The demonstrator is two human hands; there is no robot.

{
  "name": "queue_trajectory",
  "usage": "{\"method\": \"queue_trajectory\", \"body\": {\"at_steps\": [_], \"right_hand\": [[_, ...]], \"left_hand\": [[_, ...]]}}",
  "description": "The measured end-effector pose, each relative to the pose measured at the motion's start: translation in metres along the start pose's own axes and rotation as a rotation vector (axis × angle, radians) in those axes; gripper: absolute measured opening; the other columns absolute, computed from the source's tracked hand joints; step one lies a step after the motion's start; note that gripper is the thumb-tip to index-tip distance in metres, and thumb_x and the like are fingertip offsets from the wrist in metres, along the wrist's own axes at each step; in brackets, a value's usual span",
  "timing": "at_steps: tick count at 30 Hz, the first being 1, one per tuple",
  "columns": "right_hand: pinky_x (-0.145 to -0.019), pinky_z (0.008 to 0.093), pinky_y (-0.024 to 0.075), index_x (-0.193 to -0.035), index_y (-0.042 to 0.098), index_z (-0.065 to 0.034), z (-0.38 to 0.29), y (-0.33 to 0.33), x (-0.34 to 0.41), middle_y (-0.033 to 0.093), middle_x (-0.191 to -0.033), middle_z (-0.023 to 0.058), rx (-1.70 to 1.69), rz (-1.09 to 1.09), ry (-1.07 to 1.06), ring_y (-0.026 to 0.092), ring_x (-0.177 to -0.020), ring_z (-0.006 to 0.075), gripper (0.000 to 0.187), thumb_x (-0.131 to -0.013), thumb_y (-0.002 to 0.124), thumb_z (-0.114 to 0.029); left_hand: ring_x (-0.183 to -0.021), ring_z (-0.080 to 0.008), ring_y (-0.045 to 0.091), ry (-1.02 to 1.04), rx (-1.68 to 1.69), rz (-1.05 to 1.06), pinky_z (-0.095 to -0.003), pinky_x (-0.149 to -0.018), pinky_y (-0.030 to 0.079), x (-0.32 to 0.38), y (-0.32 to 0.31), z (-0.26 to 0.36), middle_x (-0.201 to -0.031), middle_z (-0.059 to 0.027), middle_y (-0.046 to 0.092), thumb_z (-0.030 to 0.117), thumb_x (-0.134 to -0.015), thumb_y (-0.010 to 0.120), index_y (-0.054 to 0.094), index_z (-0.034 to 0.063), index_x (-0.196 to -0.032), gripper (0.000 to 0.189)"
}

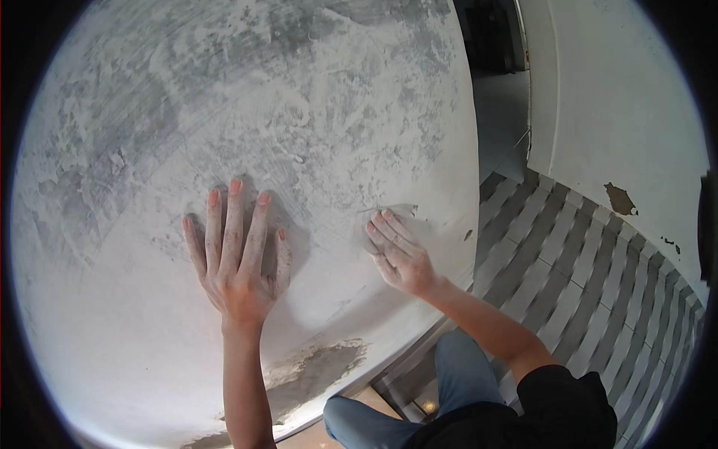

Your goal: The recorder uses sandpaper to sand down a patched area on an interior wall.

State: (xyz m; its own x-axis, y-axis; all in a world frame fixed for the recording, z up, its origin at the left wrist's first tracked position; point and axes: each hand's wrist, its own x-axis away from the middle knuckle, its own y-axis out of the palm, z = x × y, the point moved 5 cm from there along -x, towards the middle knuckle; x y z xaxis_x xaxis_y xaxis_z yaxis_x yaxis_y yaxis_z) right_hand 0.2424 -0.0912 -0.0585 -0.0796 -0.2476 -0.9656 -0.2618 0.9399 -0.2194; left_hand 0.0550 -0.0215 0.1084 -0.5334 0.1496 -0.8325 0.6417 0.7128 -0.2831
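A wall with patchy white plaster or filler over grey (336, 112) fills most of the head view. My left hand (238, 258), dusted white, lies flat on it with the fingers spread and nothing held. To its right, my right hand (401, 255) has its fingers close together against the wall, also dusted white. A thin dark line and a pale rounded patch show around those fingertips; whether a thin sheet or pad is under them cannot be told. Below the hands, a broken area of the plaster (320, 373) bares a rough grey-brown layer.
The wall's right edge borders a doorway (502, 112) with dark things beyond. A striped grey-and-white tiled floor (555, 252) runs along the right. Another white wall (622, 112) has chipped spots low down. My knees in blue jeans (465, 365) are close to the wall's base.
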Motion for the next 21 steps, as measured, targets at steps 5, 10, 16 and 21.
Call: {"method": "queue_trajectory", "body": {"at_steps": [5,10,16,21], "right_hand": [[-0.111,0.0450,0.0372,-0.134,0.055,-0.0028,0.008,-0.007,0.000,0.050,-0.143,0.0153,0.104,-0.001,-0.116,0.045,-0.135,0.0322,0.047,-0.088,0.055,-0.007],[-0.114,0.0468,0.0303,-0.142,0.047,-0.0054,0.039,-0.029,-0.068,0.043,-0.149,0.0159,0.254,0.189,0.028,0.035,-0.141,0.0350,0.049,-0.095,0.052,-0.017],[-0.114,0.0479,0.0188,-0.140,0.052,-0.0063,0.024,-0.040,-0.082,0.039,-0.151,0.0183,0.441,0.138,0.119,0.033,-0.141,0.0362,0.046,-0.097,0.051,-0.024],[-0.111,0.0527,0.0170,-0.136,0.057,-0.0130,0.039,-0.051,-0.065,0.035,-0.154,0.0164,0.528,0.110,-0.033,0.028,-0.144,0.0331,0.046,-0.093,0.059,-0.029]], "left_hand": [[-0.139,-0.0263,0.041,0.003,0.009,0.009,-0.0524,-0.117,0.021,0.003,-0.004,-0.003,-0.144,-0.0051,0.052,0.026,-0.086,0.066,0.063,0.0202,-0.130,0.044],[-0.139,-0.0255,0.041,0.014,0.019,-0.019,-0.0511,-0.118,0.021,0.005,0.010,0.005,-0.144,-0.0046,0.052,0.025,-0.086,0.066,0.063,0.0209,-0.130,0.044],[-0.139,-0.0242,0.042,0.001,0.000,0.063,-0.0497,-0.119,0.020,0.005,0.001,-0.003,-0.143,-0.0026,0.053,0.026,-0.087,0.066,0.063,0.0221,-0.129,0.043],[-0.139,-0.0229,0.042,0.004,0.020,0.043,-0.0492,-0.119,0.021,0.004,0.004,0.002,-0.143,-0.0020,0.053,0.026,-0.086,0.067,0.064,0.0230,-0.129,0.043]]}}
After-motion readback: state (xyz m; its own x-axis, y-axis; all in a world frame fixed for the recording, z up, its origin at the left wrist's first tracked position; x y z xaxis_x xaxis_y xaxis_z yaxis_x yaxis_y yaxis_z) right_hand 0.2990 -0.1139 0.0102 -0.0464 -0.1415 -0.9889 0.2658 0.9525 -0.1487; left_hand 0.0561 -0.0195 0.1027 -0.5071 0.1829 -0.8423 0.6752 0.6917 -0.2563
